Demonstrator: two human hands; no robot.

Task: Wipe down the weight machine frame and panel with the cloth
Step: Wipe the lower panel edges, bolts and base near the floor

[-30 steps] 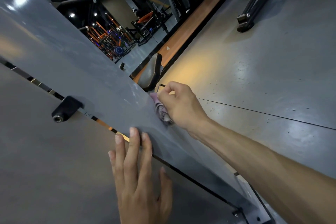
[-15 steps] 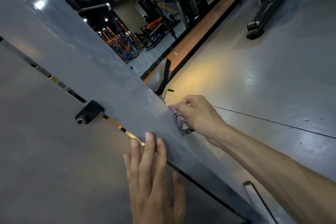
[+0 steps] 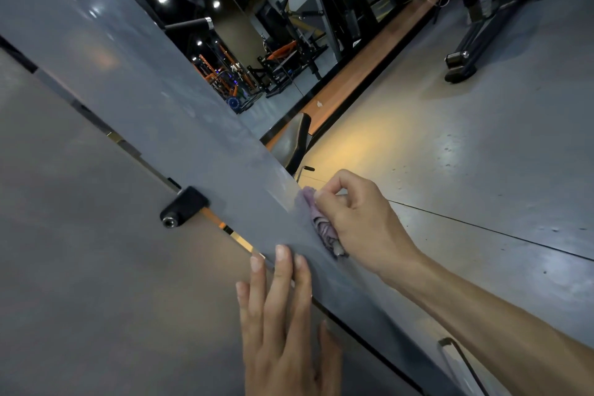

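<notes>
The weight machine's glossy grey frame runs as a wide band from upper left to lower right. Beside it lies the matte grey panel, parted from the frame by a dark slot. My right hand grips a bunched purple cloth and presses it against the frame's right edge. My left hand lies flat with straight fingers across the panel, its fingertips reaching over the slot onto the frame.
A black knob sticks out of the slot left of my hands. A dark padded seat stands behind the frame. Grey gym floor spreads to the right, with a machine foot at far right and a mirror behind.
My right hand has slid the cloth down along the frame's edge. My left hand stays flat on the panel. The view has tilted, so the knob appears further right and lower.
</notes>
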